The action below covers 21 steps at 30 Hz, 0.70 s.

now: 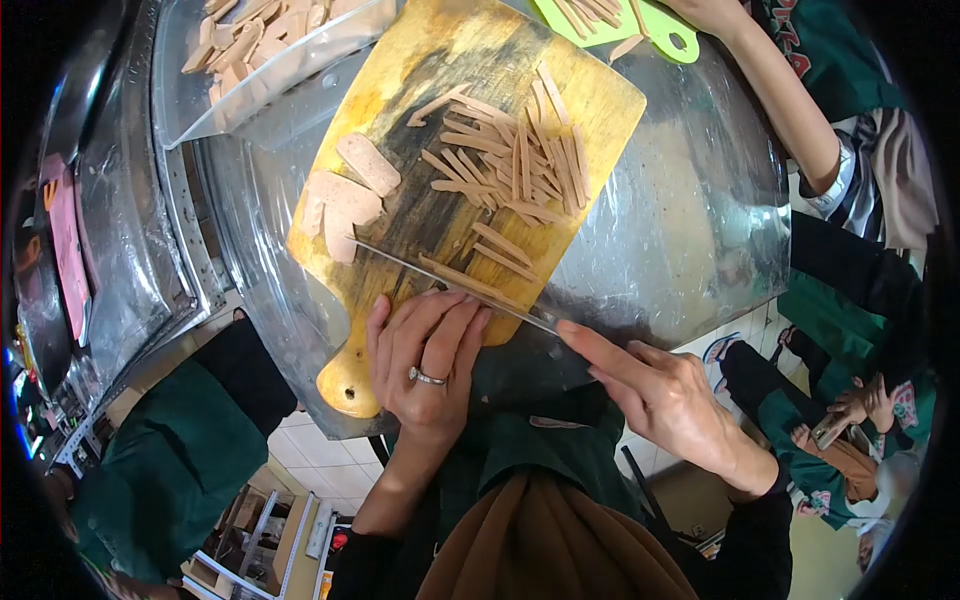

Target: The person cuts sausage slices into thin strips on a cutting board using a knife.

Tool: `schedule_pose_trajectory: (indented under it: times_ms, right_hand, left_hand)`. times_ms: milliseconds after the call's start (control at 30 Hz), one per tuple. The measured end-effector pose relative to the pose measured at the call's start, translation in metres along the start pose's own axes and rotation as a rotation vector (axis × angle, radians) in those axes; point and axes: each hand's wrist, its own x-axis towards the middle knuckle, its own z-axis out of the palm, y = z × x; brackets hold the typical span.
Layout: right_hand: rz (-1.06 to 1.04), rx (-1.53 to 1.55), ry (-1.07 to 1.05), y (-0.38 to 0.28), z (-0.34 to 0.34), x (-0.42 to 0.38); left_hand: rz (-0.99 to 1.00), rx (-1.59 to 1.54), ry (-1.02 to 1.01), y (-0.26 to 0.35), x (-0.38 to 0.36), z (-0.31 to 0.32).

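Note:
My right hand is closed round the handle of a knife, whose blade lies across the wooden board. A thin brown strip lies along the blade. My left hand, with a ring on one finger, rests at the board's near edge with its fingers bent and close together against the blade; what lies under the fingertips is mostly hidden. Wider flat slices lie at the board's left. A heap of cut strips covers the right part, and two loose strips lie nearer the knife.
A clear plastic container with brown pieces stands at the upper left. At the top right is a green board with strips, beside a co-worker's arm. Other people stand or sit at both sides. The metal table has a plastic cover.

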Motion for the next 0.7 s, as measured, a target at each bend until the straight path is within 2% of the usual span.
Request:
schedule_pose_trajectory:
  times_ms: [133, 200, 367, 600, 700]
  right_hand:
    - [0.096, -0.008, -0.059, -0.001, -0.011, -0.007]
    - [0.168, 0.073, 0.026, -0.002, -0.011, -0.005]
    - [0.104, 0.152, 0.13, -0.003, -0.017, -0.006]
    - [0.024, 0.154, 0.093, -0.012, -0.004, -0.032]
    - [0.076, 0.103, 0.052, -0.008, -0.001, -0.035]
  left_hand:
    - [0.013, 0.01, 0.006, -0.003, 0.0, 0.001]
    - [0.009, -0.017, 0.021, -0.002, -0.003, 0.001]
    - [0.012, -0.134, 0.083, -0.008, -0.007, 0.001]
    - [0.062, -0.038, -0.026, -0.006, -0.01, -0.008]
    - [0.068, -0.01, -0.037, -0.004, -0.01, -0.008]
